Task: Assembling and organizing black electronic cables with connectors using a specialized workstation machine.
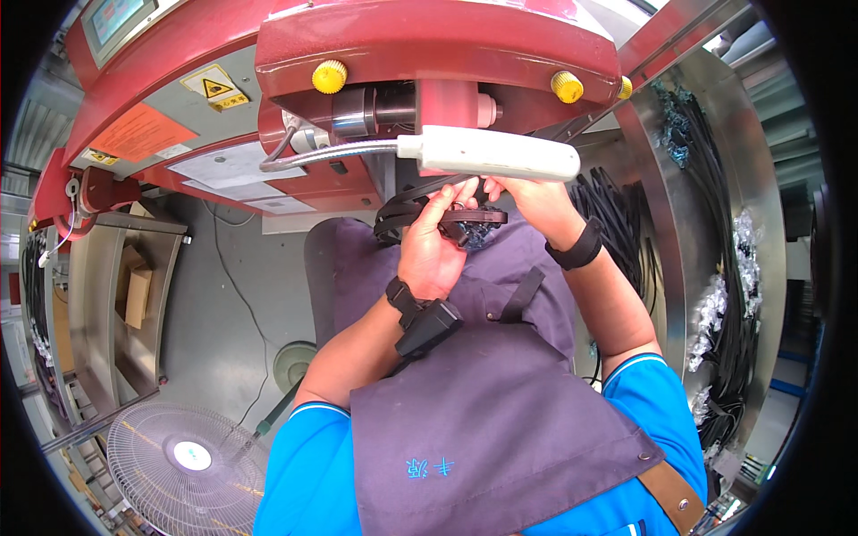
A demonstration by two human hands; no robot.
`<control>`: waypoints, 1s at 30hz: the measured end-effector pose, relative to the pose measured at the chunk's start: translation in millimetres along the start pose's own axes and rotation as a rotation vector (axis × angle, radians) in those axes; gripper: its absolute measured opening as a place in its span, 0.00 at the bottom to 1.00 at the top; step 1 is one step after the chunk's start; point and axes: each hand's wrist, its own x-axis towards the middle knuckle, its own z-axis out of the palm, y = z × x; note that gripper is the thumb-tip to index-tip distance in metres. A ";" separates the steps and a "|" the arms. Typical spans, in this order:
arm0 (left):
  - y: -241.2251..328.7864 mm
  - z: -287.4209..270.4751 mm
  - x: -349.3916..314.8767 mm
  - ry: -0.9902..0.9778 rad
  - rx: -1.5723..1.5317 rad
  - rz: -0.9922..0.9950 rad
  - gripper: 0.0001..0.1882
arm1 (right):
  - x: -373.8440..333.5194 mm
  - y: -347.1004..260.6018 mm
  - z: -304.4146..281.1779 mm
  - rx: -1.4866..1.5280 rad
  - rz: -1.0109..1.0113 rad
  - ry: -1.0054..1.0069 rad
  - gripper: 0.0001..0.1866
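Observation:
My left hand (433,250) is closed around a coiled dark belt (478,216), just below the red machine. Its loops lie beside the fingers, and crinkled clear plastic wrap (478,237) shows under them. Close by on the right, my right hand (529,204) has its fingers bent in toward the belt, near the left fingertips. The white lamp head (500,154) above partly covers these fingers, so what they grip is hidden. Right above the hands, a pinkish-red wheel (450,107) sits on the machine's shaft.
The red machine (438,40) with yellow knobs spans the front. A metal trough (666,259) at right holds many black belts (719,232) with plastic-wrapped ends. More belts (617,223) hang beside my right arm. A fan (188,456) stands lower left, near a metal rack (138,295).

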 end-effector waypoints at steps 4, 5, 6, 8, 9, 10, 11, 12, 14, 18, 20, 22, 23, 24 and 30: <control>-0.4 2.7 -4.0 0.013 0.047 0.006 0.09 | -7.5 11.6 0.5 0.075 -0.090 -0.001 0.09; -0.1 2.4 -3.7 0.011 0.045 0.005 0.09 | -7.9 12.1 0.7 0.072 -0.091 0.000 0.09; 0.7 1.1 -4.1 0.026 0.022 -0.024 0.07 | -8.2 12.3 2.5 0.075 -0.083 -0.004 0.08; 1.9 -2.9 -4.2 0.042 -0.001 -0.053 0.06 | -8.0 12.2 4.4 0.078 -0.074 -0.007 0.08; 2.9 -4.4 -3.9 0.018 -0.011 -0.048 0.06 | -6.5 11.2 4.5 0.078 -0.060 -0.016 0.08; 3.4 -5.4 -3.9 -0.006 -0.022 -0.044 0.06 | -5.1 10.7 4.8 0.077 -0.046 -0.025 0.09; 3.5 -6.0 -4.1 -0.005 -0.022 -0.043 0.06 | -4.3 10.9 5.6 0.078 -0.045 -0.026 0.09; 4.3 -3.8 -4.4 0.023 -0.013 -0.032 0.06 | -3.3 11.6 5.8 0.066 -0.040 -0.022 0.08; 4.8 -3.5 -4.0 0.051 -0.004 -0.022 0.06 | -1.6 11.6 6.5 0.055 -0.034 -0.017 0.08; 5.1 -5.1 -2.8 0.070 -0.013 -0.015 0.05 | 2.4 10.8 7.9 0.035 0.000 -0.026 0.06; 5.2 -5.3 -2.3 0.093 -0.006 -0.003 0.05 | 3.3 11.3 7.8 0.044 0.010 -0.031 0.06; 6.2 -4.2 -2.7 0.042 0.007 -0.008 0.06 | 3.4 10.0 7.4 0.041 0.003 -0.029 0.07; 6.1 -2.7 -3.0 0.043 0.007 -0.009 0.06 | 3.2 10.8 6.7 0.041 0.003 -0.029 0.07; 6.4 0.9 -3.7 0.066 0.002 -0.025 0.06 | 2.9 12.0 5.7 0.037 -0.007 -0.021 0.07; 3.7 9.9 -2.6 0.030 0.004 -0.028 0.02 | -0.4 8.1 2.5 0.114 -0.038 0.016 0.07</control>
